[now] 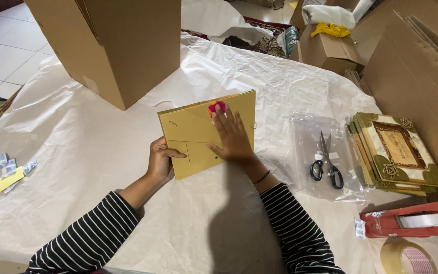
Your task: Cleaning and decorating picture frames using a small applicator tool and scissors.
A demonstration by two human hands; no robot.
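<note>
Yellow picture frame, back side up, sits mid-sheet on the white paper; left hand fingers grip its left edge; right hand lies flat, fingers spread; scissors near the right edge.

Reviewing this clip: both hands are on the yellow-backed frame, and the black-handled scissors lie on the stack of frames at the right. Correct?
Not quite. In the head view the scissors lie on the clear plastic bags, beside the stack of frames, not on it. The rest holds: the left hand grips the yellow-backed frame at its edge and the right hand presses flat on it.
</note>
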